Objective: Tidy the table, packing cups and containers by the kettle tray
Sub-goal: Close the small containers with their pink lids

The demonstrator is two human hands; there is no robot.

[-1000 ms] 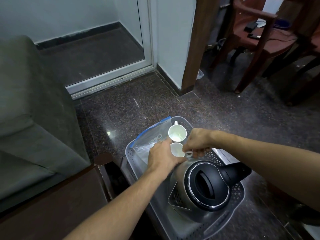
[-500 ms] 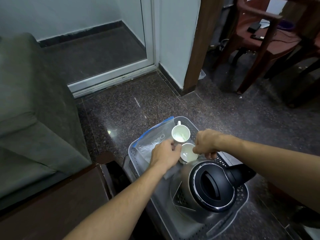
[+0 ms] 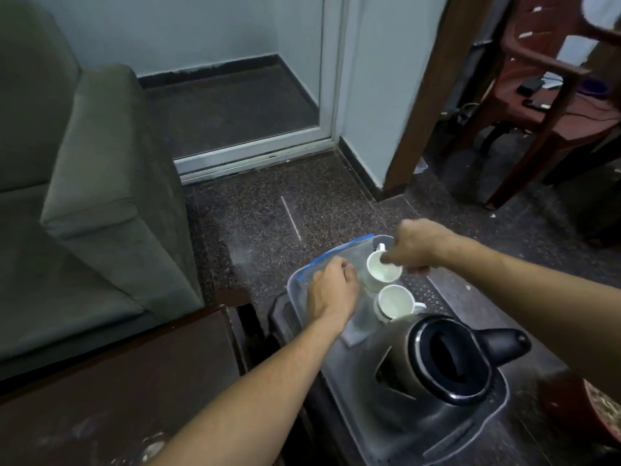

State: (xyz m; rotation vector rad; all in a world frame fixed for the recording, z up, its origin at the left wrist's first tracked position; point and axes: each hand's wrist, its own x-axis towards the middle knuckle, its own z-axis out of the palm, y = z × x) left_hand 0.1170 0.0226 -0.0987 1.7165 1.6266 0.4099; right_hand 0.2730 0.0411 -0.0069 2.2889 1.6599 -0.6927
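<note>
One cup between right fingers

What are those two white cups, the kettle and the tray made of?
The far cup and near cup look like glazed ceramic: smooth, glossy white. The kettle seems brushed steel, dull sheen, with black plastic lid and handle. The tray looks like grey plastic, with moulded perforations.

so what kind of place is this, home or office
Likely a home sitting room or guest room: a grey sofa, a plastic chair, and a kettle with cups on a tray.
</note>
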